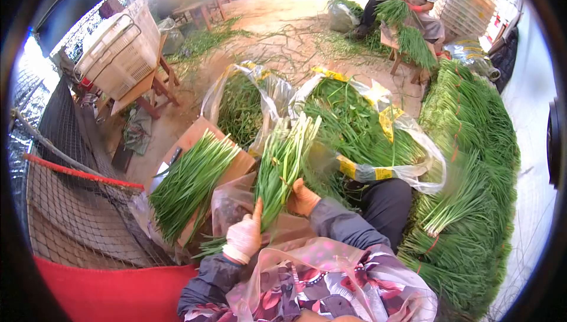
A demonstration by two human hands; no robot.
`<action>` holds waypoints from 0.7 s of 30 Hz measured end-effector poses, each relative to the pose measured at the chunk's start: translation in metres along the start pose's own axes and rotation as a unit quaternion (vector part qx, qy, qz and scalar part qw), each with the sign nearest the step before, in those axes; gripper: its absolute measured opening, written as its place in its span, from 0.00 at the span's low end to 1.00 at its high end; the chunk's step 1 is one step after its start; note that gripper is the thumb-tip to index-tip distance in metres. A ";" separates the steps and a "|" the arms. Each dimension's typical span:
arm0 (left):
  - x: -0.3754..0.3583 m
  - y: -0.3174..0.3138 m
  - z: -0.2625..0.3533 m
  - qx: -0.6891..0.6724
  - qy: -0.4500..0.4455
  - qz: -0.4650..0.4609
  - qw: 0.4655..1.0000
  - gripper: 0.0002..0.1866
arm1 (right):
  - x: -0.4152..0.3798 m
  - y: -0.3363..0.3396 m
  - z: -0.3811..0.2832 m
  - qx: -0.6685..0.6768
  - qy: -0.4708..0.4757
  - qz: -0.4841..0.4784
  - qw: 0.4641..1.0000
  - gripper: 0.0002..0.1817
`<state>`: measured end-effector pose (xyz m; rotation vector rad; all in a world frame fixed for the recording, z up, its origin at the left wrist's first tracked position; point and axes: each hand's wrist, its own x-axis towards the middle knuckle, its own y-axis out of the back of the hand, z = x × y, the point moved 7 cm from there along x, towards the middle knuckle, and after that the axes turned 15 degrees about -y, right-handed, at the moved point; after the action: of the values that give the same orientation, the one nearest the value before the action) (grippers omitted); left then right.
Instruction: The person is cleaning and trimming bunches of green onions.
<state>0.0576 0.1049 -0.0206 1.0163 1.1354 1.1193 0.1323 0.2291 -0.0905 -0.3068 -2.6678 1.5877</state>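
A bunch of garlic chives stands tilted in front of my chest, pale stem ends up and green leaves down. My left hand, in a whitish glove, grips its lower left side, thumb up. At its right edge my right hand is closed against the leaves, its fingers partly hidden. Another pile of garlic chives lies on a wooden board to the left, near a knife. Clear plastic sheeting hangs between board and bunch.
Two plastic bags, the left bag and the right bag, hold loose greens ahead. Tied bundles are heaped at the right. A co-worker sits at the back right. A white crate rests on a stool at the left.
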 end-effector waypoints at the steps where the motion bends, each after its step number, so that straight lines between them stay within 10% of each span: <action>1: 0.004 -0.007 0.008 0.015 -0.007 -0.005 1.000 0.46 | 0.003 0.010 0.003 -0.004 0.006 0.016 1.000 0.53; 11: -0.004 -0.050 0.026 -0.035 0.021 -0.029 0.999 0.49 | 0.005 0.034 0.033 0.170 -0.036 0.029 0.984 0.37; 14: -0.016 -0.046 0.019 -0.181 0.032 0.146 0.972 0.53 | 0.001 0.019 0.022 0.163 0.000 0.033 0.986 0.35; 17: -0.031 -0.027 -0.003 -0.500 0.052 0.332 0.798 0.64 | 0.002 0.022 0.026 0.153 -0.022 0.024 0.988 0.35; 19: -0.020 -0.027 0.003 -0.535 0.064 0.321 0.779 0.66 | 0.002 0.020 0.034 0.165 -0.044 0.030 0.985 0.35; 21: 0.010 -0.082 0.032 -0.747 0.037 0.161 0.644 0.59 | 0.009 0.020 0.047 0.210 -0.080 0.026 0.974 0.34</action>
<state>0.1006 0.0999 -0.0972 -0.2228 -0.2168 1.8088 0.1209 0.1992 -0.1309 -0.2426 -2.3527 2.2187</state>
